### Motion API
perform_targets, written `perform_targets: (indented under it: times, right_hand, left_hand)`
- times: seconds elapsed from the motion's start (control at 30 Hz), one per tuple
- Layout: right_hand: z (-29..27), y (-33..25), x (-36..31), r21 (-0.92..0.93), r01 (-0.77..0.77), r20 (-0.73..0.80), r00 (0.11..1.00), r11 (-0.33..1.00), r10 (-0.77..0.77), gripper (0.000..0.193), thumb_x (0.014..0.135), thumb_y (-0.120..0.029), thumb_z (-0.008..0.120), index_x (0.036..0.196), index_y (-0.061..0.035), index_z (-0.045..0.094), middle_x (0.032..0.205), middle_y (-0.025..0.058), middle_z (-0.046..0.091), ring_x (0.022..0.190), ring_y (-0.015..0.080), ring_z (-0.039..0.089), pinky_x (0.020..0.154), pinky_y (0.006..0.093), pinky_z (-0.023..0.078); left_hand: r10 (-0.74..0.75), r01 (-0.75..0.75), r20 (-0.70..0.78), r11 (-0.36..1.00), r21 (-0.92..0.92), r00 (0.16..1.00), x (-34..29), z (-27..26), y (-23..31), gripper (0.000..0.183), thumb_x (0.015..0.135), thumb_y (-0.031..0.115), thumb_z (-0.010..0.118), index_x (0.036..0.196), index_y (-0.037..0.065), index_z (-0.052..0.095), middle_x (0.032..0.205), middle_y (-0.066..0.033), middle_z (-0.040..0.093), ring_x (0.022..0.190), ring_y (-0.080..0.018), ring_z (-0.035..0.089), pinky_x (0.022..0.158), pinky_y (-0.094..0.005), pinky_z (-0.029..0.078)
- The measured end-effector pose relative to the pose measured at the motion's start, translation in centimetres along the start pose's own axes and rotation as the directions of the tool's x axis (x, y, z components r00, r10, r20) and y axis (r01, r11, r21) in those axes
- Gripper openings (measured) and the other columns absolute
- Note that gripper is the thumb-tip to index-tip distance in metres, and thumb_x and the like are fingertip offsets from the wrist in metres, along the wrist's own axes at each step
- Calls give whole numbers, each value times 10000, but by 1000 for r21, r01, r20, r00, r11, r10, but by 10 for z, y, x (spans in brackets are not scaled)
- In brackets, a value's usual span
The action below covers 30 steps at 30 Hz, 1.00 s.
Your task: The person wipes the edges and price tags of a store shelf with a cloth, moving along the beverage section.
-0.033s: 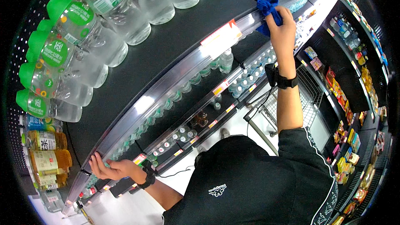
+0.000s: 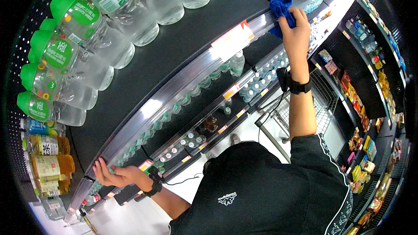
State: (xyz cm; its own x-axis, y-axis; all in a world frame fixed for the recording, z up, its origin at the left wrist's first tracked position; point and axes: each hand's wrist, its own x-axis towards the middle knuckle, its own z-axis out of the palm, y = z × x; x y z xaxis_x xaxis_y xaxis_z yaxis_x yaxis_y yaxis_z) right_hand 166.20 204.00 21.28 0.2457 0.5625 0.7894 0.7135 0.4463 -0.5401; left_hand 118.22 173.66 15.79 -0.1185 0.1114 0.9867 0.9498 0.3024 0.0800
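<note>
A crumpled blue cloth point(image 2: 282, 5) is pinched in the fingers of my right hand point(image 2: 297, 30), pressed to the front edge of the upper shelf point(image 2: 165, 48) near its far right part. A clear plastic price strip point(image 2: 150, 106) runs along that edge. Toward the strip's near left end, my left hand point(image 2: 118, 175) rests its outstretched fingers on the edge and holds nothing. Between the hands, a white and red price card point(image 2: 233, 35) sits in the strip. Large clear water bottles with green caps point(image 2: 82, 13) stand on the shelf behind.
Bottles of amber drink point(image 2: 52, 167) stand at the left end of the shelf. Smaller water bottles point(image 2: 257, 85) fill lower shelves. A wire shopping cart point(image 2: 320, 100) is on the floor at right, before shelves of colourful snack packets point(image 2: 353, 98). A black cable hangs by my right wrist.
</note>
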Motion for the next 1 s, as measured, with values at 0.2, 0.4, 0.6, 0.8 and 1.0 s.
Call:
perform_targets:
  times: [0.2,0.4,0.6,0.8,1.0]
  right_hand:
    - [6,-79,-61,118,121,77,989,986,-130,289,787,-67,761,1061,-33,677,1105,148,660,989,373,691,852,428,569]
    - [-1,-141,-105,391,166,320,898,905,-303,331,694,10,769,1007,-63,689,1073,100,640,933,300,696,771,400,574]
    - [4,-59,-37,135,123,79,988,983,-134,235,859,-142,749,1079,-67,713,1082,124,688,990,354,702,844,403,572]
    - [8,15,0,-39,66,-94,993,997,-69,271,909,-168,753,1136,-27,711,1076,149,684,938,364,685,829,402,537]
    - [7,-8,-14,-118,35,-99,994,992,-47,262,908,-167,744,1137,-44,709,1124,148,673,957,374,685,838,415,545]
  left_hand:
    - [-36,36,13,999,3,999,-1,-1,2,405,1014,137,417,1235,24,737,1305,-129,647,1304,-298,560,1158,-547,375]
    - [-10,9,-72,1000,-10,997,2,7,5,360,979,83,496,1236,25,741,1290,-150,678,1255,-324,601,1122,-509,408]
    - [21,-21,-23,1000,8,1000,1,-2,0,382,992,119,466,1245,28,738,1293,-145,684,1257,-325,601,1137,-520,394]
    - [-3,3,-10,1000,-13,1000,1,1,2,385,993,143,476,1253,30,736,1319,-147,680,1285,-327,584,1160,-534,366]
    - [-43,43,34,999,-10,998,-2,-3,2,454,881,59,506,1271,30,738,1333,-144,678,1331,-336,557,1204,-556,312]
